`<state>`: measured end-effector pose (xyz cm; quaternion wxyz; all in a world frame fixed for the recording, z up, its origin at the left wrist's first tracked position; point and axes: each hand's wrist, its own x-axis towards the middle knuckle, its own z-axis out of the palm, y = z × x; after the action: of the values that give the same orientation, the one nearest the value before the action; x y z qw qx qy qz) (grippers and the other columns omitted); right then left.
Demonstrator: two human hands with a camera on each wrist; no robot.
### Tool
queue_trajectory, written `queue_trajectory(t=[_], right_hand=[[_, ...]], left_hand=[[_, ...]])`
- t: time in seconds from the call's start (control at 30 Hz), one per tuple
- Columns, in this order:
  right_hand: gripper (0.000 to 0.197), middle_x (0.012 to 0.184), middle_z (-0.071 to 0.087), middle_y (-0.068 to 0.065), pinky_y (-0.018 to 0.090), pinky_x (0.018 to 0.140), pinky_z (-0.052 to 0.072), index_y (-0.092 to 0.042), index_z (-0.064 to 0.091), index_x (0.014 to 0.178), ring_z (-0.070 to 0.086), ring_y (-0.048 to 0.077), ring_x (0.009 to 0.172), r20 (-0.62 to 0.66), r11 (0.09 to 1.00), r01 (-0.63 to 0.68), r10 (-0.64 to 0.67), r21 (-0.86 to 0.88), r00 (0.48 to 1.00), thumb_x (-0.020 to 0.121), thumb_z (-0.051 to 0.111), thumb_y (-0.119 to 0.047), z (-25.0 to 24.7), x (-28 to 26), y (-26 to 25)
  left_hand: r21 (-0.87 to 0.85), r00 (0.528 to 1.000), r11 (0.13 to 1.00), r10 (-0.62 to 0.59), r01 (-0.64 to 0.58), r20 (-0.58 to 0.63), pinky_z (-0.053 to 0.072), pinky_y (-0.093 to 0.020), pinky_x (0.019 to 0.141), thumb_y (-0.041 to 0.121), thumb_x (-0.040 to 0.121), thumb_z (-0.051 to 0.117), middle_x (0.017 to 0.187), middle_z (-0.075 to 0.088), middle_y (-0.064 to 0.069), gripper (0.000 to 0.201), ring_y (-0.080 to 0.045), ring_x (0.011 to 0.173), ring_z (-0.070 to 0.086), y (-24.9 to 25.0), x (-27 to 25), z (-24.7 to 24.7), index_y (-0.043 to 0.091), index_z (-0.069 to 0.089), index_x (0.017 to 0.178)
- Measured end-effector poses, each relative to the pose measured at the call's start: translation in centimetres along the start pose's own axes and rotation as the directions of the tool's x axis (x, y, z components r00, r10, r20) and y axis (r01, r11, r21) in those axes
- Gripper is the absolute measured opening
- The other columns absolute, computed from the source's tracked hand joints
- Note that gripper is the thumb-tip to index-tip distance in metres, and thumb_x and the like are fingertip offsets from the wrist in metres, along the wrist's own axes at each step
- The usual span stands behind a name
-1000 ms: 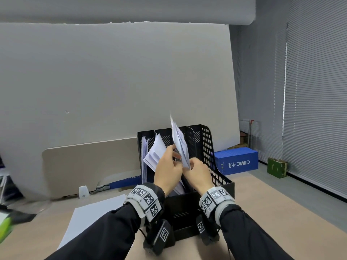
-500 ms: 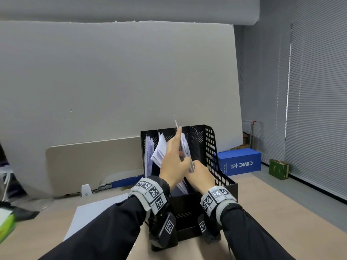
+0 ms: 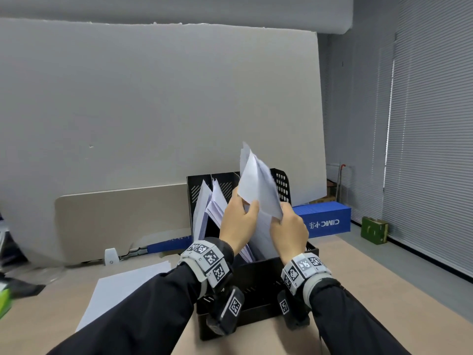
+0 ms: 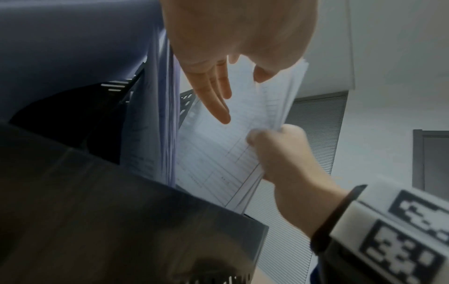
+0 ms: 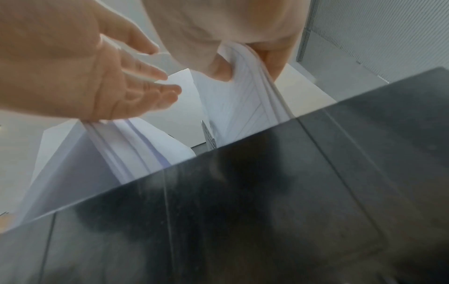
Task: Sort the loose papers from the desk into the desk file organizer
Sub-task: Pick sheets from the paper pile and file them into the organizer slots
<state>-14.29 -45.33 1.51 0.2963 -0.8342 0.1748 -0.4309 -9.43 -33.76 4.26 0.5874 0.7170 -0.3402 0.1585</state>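
On the tan surface [image 3: 384, 290] before a grey partition, the black file organizer [image 3: 281, 267] holds upright papers, the right hand [image 3: 290, 230] pinching a sheaf [image 3: 258, 183] over its right slot, the left hand [image 3: 238, 221] flat-fingered against it.

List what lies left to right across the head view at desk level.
green object → flat sheets on the desk → left hand → right hand → blue box → green box
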Motion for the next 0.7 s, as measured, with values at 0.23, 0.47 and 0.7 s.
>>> queue_trajectory(t=[0.23,0.47,0.7], right_hand=[[0.044,0.098,0.061,-0.01,0.033,0.077,0.044,-0.024,0.051,0.127,0.057,0.015,0.091,0.207,0.987,-0.159,0.147,0.04,0.967,0.091,0.059,-0.047,1.5,0.5,-0.3],[0.025,0.1,0.063,-0.003,0.038,0.083,0.051,-0.023,0.053,0.116,0.061,0.021,0.09,0.251,0.965,-0.259,0.261,-0.043,0.932,0.093,0.055,-0.031,2.5,1.0,0.3],[0.017,0.09,0.062,0.008,0.035,0.068,0.047,-0.011,0.056,0.09,0.059,0.028,0.08,0.247,0.983,-0.177,0.184,-0.051,0.951,0.098,0.045,-0.022,2.9,1.6,0.9]], left_hand=[[-0.02,0.998,0.998,-0.065,0.065,-0.027,0.06,-0.048,0.078,0.053,0.1,0.046,0.098,0.057,0.01,0.055,-0.016,0.088,0.065,-0.2,-0.6,-0.7,0.025,0.036,0.146],[-0.051,0.996,0.995,-0.085,0.084,-0.015,0.054,-0.024,0.054,0.045,0.103,0.043,0.104,0.058,0.002,0.045,-0.013,0.079,0.061,-0.4,-1.1,-1.8,0.02,0.042,0.14],[-0.042,0.999,0.998,-0.043,0.042,-0.018,0.058,-0.034,0.064,0.044,0.103,0.043,0.103,0.063,0.004,0.02,-0.014,0.083,0.063,-0.8,-1.3,-2.4,0.031,0.052,0.115]])
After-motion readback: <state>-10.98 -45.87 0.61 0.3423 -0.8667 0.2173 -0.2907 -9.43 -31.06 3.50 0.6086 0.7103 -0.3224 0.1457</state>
